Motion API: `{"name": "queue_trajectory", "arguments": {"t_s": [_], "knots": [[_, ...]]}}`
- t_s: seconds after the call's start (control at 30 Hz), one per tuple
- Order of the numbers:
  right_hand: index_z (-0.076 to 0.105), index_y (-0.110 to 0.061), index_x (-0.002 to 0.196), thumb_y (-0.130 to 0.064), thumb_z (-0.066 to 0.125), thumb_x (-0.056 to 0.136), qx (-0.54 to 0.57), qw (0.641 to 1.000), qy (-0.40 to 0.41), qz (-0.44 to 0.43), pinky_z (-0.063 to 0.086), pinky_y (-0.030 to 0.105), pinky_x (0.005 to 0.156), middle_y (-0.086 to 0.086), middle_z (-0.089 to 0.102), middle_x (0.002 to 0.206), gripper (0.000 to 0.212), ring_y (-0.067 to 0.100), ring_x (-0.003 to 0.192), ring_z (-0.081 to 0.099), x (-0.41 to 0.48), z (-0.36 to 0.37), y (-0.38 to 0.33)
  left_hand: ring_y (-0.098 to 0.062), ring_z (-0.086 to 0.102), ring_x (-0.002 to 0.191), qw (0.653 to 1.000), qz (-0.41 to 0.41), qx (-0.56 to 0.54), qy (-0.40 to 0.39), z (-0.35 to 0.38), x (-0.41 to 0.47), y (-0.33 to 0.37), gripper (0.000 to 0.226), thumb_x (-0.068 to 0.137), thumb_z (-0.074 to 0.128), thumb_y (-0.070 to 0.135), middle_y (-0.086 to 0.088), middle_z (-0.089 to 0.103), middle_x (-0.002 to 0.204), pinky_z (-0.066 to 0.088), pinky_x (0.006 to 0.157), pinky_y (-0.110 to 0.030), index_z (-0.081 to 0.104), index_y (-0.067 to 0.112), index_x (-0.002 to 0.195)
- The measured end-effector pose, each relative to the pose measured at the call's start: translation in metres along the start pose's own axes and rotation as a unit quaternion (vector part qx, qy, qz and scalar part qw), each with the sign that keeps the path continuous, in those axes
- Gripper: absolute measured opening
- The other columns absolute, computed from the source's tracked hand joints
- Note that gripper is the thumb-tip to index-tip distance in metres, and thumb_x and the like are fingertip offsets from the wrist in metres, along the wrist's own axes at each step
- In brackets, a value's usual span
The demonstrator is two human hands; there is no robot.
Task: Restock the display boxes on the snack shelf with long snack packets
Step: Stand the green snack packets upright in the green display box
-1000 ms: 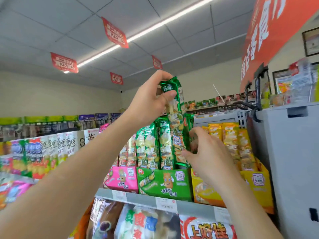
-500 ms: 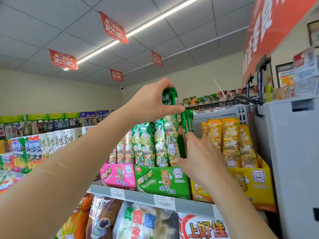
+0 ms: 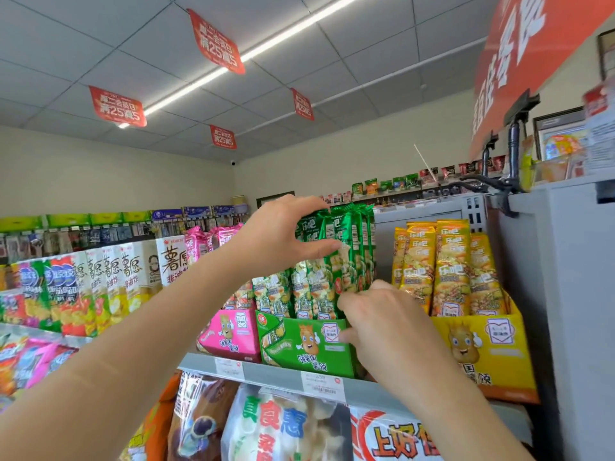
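Three display boxes stand side by side on the top shelf: a pink box (image 3: 229, 334), a green box (image 3: 299, 344) and a yellow box (image 3: 482, 347). Long green snack packets (image 3: 346, 254) stand upright in the green box. My left hand (image 3: 279, 234) holds the upper part of these packets, thumb below and fingers over the top edge. My right hand (image 3: 376, 314) is at their lower part by the green box's right corner, with its fingertips pinching the packets. Yellow packets (image 3: 449, 267) fill the yellow box.
A grey cabinet (image 3: 565, 294) rises right next to the yellow box. The shelf edge (image 3: 273, 374) carries price labels, with large snack bags (image 3: 279, 430) hanging below. More snack shelves (image 3: 83, 277) run to the left. Red signs (image 3: 216, 41) hang from the ceiling.
The raised green packets came down level with the others in the green box. My left hand came down with them, and my right hand slid down to the box's right corner.
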State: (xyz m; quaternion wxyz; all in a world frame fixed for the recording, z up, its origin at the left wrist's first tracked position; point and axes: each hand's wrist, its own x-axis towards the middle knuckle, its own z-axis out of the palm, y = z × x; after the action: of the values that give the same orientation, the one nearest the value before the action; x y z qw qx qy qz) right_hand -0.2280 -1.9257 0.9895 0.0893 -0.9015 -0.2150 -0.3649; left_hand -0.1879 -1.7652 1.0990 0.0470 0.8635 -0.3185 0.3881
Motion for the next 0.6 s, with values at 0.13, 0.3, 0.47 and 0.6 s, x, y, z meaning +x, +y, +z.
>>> {"name": "queue_trajectory", "arguments": {"t_s": [0.13, 0.3, 0.47, 0.6], "knots": [[0.064, -0.027, 0.103, -0.027, 0.065, 0.091, -0.004, 1.0, 0.021, -0.02, 0.034, 0.034, 0.079, -0.004, 0.067, 0.095, 0.013, 0.018, 0.097, 0.054, 0.004, 0.006, -0.006, -0.017, 0.051, 0.121, 0.999, -0.005, 0.004, -0.032, -0.004, -0.007, -0.007, 0.076, 0.075, 0.067, 0.059, -0.002, 0.06, 0.13, 0.039, 0.1, -0.03, 0.052, 0.019, 0.138], [0.066, -0.032, 0.101, -0.03, 0.059, 0.094, 0.147, 0.984, 0.095, 0.037, 0.046, 0.04, 0.084, -0.011, 0.068, 0.09, 0.011, 0.015, 0.092, 0.059, 0.011, -0.007, 0.007, -0.014, 0.044, 0.125, 0.998, 0.009, 0.017, -0.061, -0.007, -0.008, -0.014, 0.077, 0.074, 0.075, 0.053, 0.001, 0.056, 0.134, 0.033, 0.098, -0.027, 0.048, 0.023, 0.14], [0.048, -0.026, 0.137, -0.029, 0.051, 0.099, 0.183, 0.966, 0.16, 0.088, 0.042, 0.04, 0.097, 0.001, 0.053, 0.123, 0.039, 0.023, 0.119, 0.046, 0.063, -0.028, 0.019, -0.01, 0.041, 0.124, 0.999, 0.016, 0.022, -0.04, -0.004, -0.015, -0.018, 0.072, 0.075, 0.073, 0.055, 0.004, 0.055, 0.134, 0.032, 0.095, -0.023, 0.05, 0.025, 0.137], [0.043, -0.031, 0.142, -0.05, 0.048, 0.097, 0.107, 0.985, 0.068, 0.118, 0.034, 0.042, 0.101, 0.003, 0.039, 0.133, 0.048, 0.026, 0.126, 0.029, 0.088, -0.026, 0.023, -0.01, 0.043, 0.124, 0.999, 0.024, 0.028, -0.014, -0.002, -0.021, -0.02, 0.068, 0.079, 0.07, 0.055, 0.006, 0.056, 0.133, 0.034, 0.096, -0.024, 0.05, 0.025, 0.137]]}}
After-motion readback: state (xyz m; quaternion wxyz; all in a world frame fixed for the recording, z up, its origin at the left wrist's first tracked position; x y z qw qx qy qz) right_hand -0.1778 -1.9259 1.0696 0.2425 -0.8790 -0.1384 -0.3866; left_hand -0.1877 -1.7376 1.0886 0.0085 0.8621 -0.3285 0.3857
